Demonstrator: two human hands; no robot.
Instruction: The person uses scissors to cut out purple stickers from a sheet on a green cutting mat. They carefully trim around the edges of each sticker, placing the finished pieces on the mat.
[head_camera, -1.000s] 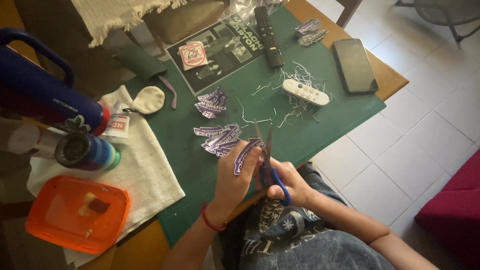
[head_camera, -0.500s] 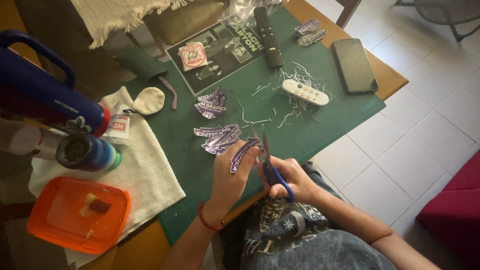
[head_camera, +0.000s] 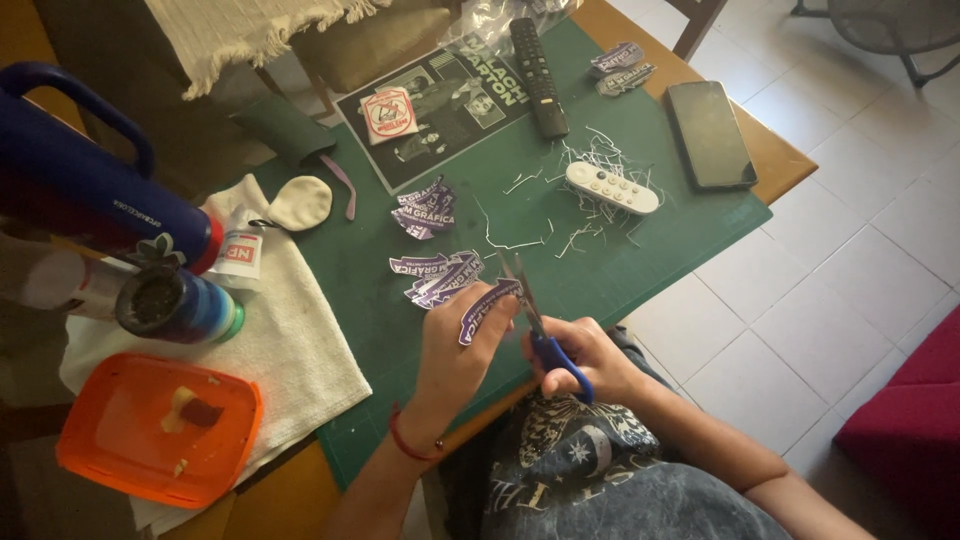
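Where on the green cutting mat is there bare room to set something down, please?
The green cutting mat is bare at its near right corner, below the white remote and right of the scissors. Another free strip lies between the white towel and the purple stickers. Paper trimmings crowd the remote.

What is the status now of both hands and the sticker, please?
Left hand pinches purple sticker. Right hand works blue-handled scissors, blades at sticker edge. Cut stickers and paper trimmings nearby on green mat; nothing blocking.

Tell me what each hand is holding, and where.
Left hand: purple sticker, by its lower edge. Right hand: blue-handled scissors, by the handle loops.
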